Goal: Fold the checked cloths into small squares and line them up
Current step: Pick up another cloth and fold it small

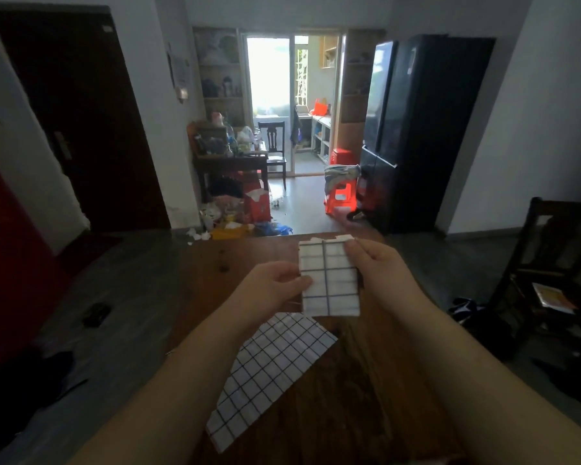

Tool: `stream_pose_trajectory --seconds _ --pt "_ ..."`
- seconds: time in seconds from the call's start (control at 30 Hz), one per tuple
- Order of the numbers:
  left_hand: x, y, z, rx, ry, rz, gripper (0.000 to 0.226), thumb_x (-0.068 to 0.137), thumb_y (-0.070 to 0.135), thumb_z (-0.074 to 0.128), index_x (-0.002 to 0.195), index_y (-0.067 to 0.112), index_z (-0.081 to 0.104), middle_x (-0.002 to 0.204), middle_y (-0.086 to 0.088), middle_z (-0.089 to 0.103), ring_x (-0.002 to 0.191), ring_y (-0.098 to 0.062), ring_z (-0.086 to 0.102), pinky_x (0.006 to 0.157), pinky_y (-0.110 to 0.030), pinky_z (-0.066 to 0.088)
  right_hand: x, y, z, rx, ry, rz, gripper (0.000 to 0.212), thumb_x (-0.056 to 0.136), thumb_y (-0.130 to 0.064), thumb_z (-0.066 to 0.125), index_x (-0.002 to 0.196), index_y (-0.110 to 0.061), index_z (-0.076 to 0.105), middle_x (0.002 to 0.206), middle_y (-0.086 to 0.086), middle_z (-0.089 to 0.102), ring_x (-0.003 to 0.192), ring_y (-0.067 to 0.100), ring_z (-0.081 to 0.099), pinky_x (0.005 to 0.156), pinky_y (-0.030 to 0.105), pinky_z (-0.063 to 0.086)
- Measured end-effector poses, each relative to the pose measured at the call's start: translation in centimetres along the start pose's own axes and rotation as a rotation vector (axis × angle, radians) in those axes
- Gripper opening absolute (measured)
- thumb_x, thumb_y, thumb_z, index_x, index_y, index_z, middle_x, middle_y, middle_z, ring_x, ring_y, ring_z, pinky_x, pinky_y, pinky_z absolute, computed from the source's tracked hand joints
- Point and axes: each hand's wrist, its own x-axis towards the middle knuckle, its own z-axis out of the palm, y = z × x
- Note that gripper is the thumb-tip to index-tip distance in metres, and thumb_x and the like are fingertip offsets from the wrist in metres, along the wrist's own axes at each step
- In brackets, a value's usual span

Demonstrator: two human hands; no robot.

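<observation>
Above the wooden table [346, 391] I hold a white checked cloth [329, 280] folded into a small rectangle. My left hand [275, 285] pinches its left edge with thumb on top. My right hand [376, 263] grips its upper right corner and right side. A second checked cloth [269, 374] lies flat on the table below my hands, folded into a long strip running diagonally toward me. Pale folded edges of another cloth [329, 237] show at the table's far edge, just behind the held one.
A dark wooden chair [557, 276] with a packet on its seat stands to the right. On the floor to the left lies a dark object [96, 313]. Beyond the table are floor clutter [239, 216], an orange stool [341, 196] and a black fridge [416, 129].
</observation>
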Motion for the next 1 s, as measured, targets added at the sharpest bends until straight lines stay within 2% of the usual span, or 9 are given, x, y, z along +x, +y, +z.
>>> stream_pose_trajectory --seconds 0.17,0.27,0.33,0.47,0.53,0.7,0.83,0.9,1.0 --pt "-1.2 -3.4 -0.4 -0.033 -0.017 0.025 0.015 0.100 0.016 0.062 0.108 0.018 0.075 0.100 0.003 0.079 0.091 -0.015 0.076 0.080 -0.031 0.062 -2.9 -0.2 1.7 -0.025 0.098 0.071 0.032 0.104 -0.037 0.047 0.100 -0.019 0.073 0.092 0.001 0.075 0.088 0.016 0.071 0.077 0.032 0.058" --pt "-1.5 -4.3 0.7 -0.090 -0.072 0.022 0.017 0.100 0.013 0.060 0.101 0.022 0.074 0.094 0.008 0.079 0.087 -0.011 0.076 0.072 -0.024 0.061 -5.2 0.4 1.6 0.073 0.145 0.131 0.027 0.104 -0.035 0.048 0.099 -0.023 0.072 0.091 -0.002 0.076 0.084 0.010 0.072 0.064 0.019 0.055" --pt "-1.5 -4.8 1.9 -0.117 -0.121 0.006 0.015 0.100 0.013 0.061 0.105 0.018 0.074 0.098 0.003 0.079 0.088 -0.013 0.077 0.074 -0.026 0.061 -7.0 1.3 0.9 0.155 0.176 0.210 0.023 0.103 -0.035 0.050 0.101 -0.025 0.070 0.096 -0.002 0.077 0.084 0.007 0.073 0.064 0.015 0.055" --pt "-1.4 -5.5 5.9 -0.102 -0.209 -0.011 0.018 0.100 0.015 0.063 0.114 0.015 0.074 0.104 0.000 0.079 0.093 -0.015 0.076 0.081 -0.032 0.062 -12.0 4.7 -1.1 0.259 0.250 0.411 0.024 0.100 -0.035 0.056 0.108 -0.019 0.072 0.107 0.004 0.076 0.101 0.024 0.072 0.092 0.046 0.057" --pt "-1.5 -5.6 8.6 -0.117 -0.256 -0.034 0.016 0.100 0.012 0.062 0.111 0.014 0.074 0.102 0.000 0.079 0.091 -0.015 0.076 0.077 -0.031 0.062 -14.7 6.2 -2.5 0.281 0.288 0.464 0.022 0.100 -0.032 0.057 0.110 -0.018 0.071 0.108 0.006 0.075 0.103 0.030 0.071 0.097 0.053 0.054" --pt "-1.2 -4.8 17.0 -0.070 -0.413 -0.102 0.016 0.101 0.017 0.061 0.113 0.022 0.070 0.104 0.005 0.077 0.093 -0.014 0.076 0.080 -0.038 0.064 -19.6 9.6 -8.1 0.317 0.424 0.523 0.017 0.101 -0.019 0.055 0.112 -0.014 0.067 0.105 0.005 0.076 0.096 0.022 0.074 0.086 0.042 0.059" --pt "-1.4 -4.0 26.0 -0.051 -0.534 -0.112 0.014 0.102 0.015 0.059 0.108 0.023 0.069 0.102 0.005 0.077 0.091 -0.014 0.076 0.074 -0.032 0.062 -23.3 13.4 -14.3 0.322 0.606 0.551 0.014 0.099 -0.011 0.057 0.107 -0.012 0.068 0.099 0.006 0.077 0.087 0.017 0.075 0.074 0.033 0.060" --pt "-1.2 -3.8 31.5 -0.039 -0.577 -0.102 0.013 0.101 0.014 0.060 0.109 0.019 0.069 0.104 0.002 0.077 0.092 -0.017 0.075 0.073 -0.033 0.061 -25.4 16.0 -18.0 0.320 0.702 0.577 0.012 0.099 -0.011 0.059 0.105 -0.012 0.069 0.098 0.007 0.077 0.089 0.020 0.074 0.075 0.036 0.061" --pt "-0.9 -3.2 41.5 0.011 -0.637 -0.075 0.012 0.099 0.014 0.062 0.110 0.018 0.067 0.105 -0.001 0.077 0.094 -0.021 0.074 0.078 -0.036 0.061 -28.9 20.1 -24.9 0.305 0.811 0.615 0.011 0.099 -0.014 0.060 0.103 -0.014 0.070 0.098 0.006 0.077 0.095 0.028 0.073 0.086 0.049 0.060"
